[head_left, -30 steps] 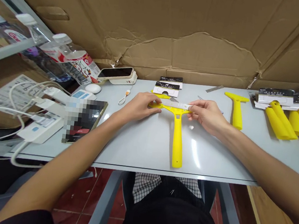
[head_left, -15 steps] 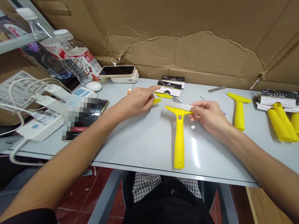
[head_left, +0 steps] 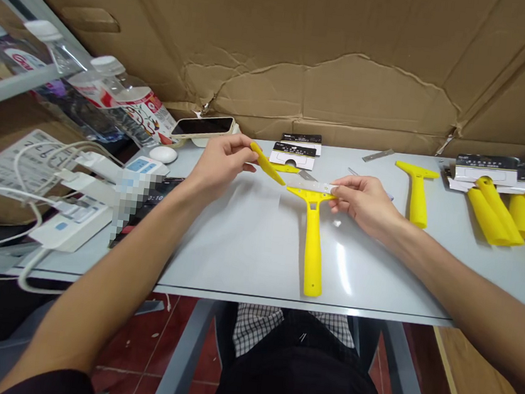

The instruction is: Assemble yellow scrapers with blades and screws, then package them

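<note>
A slim yellow plastic cover piece [head_left: 268, 165] is pinched at one end between the thumb and fingers of my left hand [head_left: 222, 164]. It slants down toward the head of a yellow scraper [head_left: 314, 247], which lies on the table with its handle toward me. Along the top of that head rests a thin metal blade [head_left: 317, 187]. My right hand [head_left: 363, 202] has its fingertips closed on the right end of the blade and scraper head. Just behind lies another yellow piece [head_left: 286, 169] with a grey metal blade [head_left: 306, 175].
A second yellow scraper handle [head_left: 418, 199] lies to the right, near several more handles [head_left: 495, 214] and black-and-white cards [head_left: 486, 169]. A loose blade [head_left: 378, 155] is at the back. Power strips [head_left: 73, 219], a mouse [head_left: 163, 154] and bottles [head_left: 144, 107] crowd the left.
My left hand has picked up the yellow cover piece from the table and raised it, drawing back a little to the left. My right hand stays at the scraper head.
</note>
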The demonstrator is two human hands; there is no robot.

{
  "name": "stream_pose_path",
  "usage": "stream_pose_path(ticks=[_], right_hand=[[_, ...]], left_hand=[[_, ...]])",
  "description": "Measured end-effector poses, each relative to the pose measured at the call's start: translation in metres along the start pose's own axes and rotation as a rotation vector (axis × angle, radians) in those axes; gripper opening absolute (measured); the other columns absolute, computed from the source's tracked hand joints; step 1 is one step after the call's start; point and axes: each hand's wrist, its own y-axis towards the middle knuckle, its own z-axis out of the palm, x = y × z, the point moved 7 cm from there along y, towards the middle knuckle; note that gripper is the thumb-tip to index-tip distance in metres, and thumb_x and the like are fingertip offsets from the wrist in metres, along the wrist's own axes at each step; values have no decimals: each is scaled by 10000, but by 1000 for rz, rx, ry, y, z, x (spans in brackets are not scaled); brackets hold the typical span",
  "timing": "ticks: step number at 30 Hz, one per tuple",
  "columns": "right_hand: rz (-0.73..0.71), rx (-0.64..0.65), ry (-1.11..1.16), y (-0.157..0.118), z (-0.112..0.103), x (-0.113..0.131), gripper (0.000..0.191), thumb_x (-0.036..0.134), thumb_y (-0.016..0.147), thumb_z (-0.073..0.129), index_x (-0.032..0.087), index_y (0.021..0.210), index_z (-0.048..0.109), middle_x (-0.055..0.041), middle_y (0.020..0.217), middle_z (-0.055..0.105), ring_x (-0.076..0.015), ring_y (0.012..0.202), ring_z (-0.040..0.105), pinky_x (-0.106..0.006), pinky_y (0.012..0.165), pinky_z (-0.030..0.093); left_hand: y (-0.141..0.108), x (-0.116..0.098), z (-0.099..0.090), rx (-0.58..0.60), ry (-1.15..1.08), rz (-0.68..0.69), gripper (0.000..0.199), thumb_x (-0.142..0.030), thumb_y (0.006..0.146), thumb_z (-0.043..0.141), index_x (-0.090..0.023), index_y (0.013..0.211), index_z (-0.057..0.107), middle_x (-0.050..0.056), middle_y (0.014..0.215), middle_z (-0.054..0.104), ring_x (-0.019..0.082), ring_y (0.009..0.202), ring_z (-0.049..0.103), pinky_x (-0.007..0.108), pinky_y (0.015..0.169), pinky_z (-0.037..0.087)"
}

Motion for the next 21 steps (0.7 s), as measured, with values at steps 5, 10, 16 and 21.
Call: stream_pose_path(ticks=[5, 10, 16, 21], right_hand=[[6, -8, -1, 0, 1, 1, 152, 26, 902, 673, 124, 805, 737, -91, 784, 738, -115, 590, 664, -274, 645, 603], [6, -14, 2, 4, -3, -2, 146, 28, 885, 701, 135, 795, 742, -91, 787, 745, -117, 590, 665, -269, 634, 607], [-10, -20, -9, 8, -6, -6, 119, 39, 871, 714, 130, 809, 762, -82, 757, 745, -125, 598, 682, -258, 624, 612], [-9, -22, 2, 8, -5, -4, 137, 18, 873, 690, 115, 800, 752, -77, 717, 737, -118, 563, 676, -244, 599, 602]], left_hand=[[-1, 21, 8, -16, -286, -214, 139, -246, 789, 793, -205, 859, 681, 63, 977, 786, 190, 881, 771, 352, 871, 655], [-12, 19, 21, -2, -352, -279, 93, -220, 864, 756, -209, 911, 676, 97, 1170, 807, 221, 1124, 770, 351, 1016, 647], [-31, 9, 42, 79, -380, -230, 286, -240, 809, 838, -194, 1079, 757, 78, 1064, 842, 225, 999, 810, 416, 980, 659], [-37, 10, 45, 67, -294, -163, 403, -421, 732, 954, -169, 1018, 826, 113, 1025, 849, 263, 993, 818, 364, 877, 612]])
